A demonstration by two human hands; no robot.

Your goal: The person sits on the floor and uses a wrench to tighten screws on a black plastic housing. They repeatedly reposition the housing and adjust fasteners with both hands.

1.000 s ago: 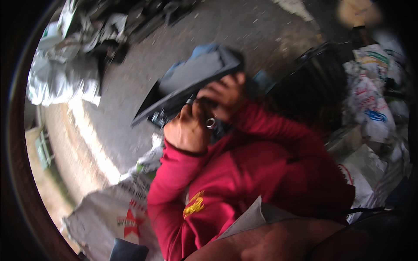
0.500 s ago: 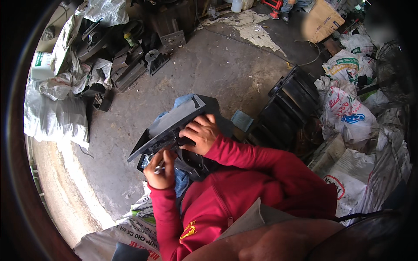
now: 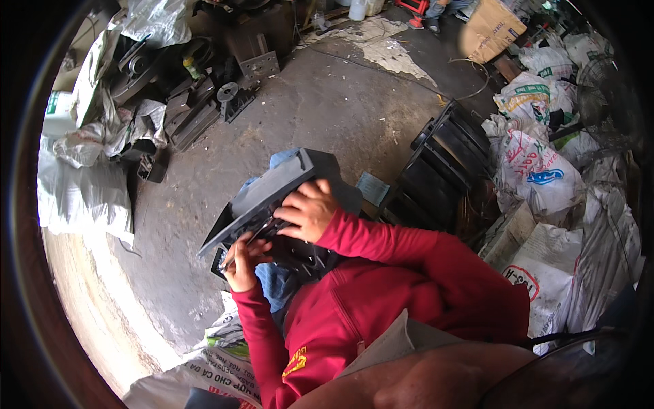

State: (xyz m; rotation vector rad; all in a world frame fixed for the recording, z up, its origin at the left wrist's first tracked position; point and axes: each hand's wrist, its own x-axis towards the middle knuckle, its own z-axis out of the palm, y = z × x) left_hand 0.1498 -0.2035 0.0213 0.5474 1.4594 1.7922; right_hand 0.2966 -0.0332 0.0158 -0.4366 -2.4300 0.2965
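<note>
A dark grey box-like housing (image 3: 269, 187) with a flat rim lies tilted across my lap, its underside toward me. My left hand (image 3: 243, 264) is closed around a slim, shiny metal tool (image 3: 228, 264), whose kind I cannot make out, beside the near edge of the housing. My right hand (image 3: 308, 213) grips the housing near its right end, fingers bent over the dark parts on the underside. What its fingertips touch is partly hidden. Below both hands, more black parts (image 3: 303, 255) with small shiny fasteners rest against me.
Stacked black plastic housings (image 3: 443, 160) stand at right, near a light blue pad (image 3: 373, 189). White sacks (image 3: 538, 170) line the far right. Metal parts (image 3: 194, 109) and a plastic-wrapped bundle (image 3: 85, 187) lie at left. A cable (image 3: 381, 65) crosses the floor. Another person's leg (image 3: 436, 10) shows at top.
My left hand has turned, so the metal tool now points down and left. My right hand has shifted slightly left, with its fingers more spread. The housing stays nearly in place.
</note>
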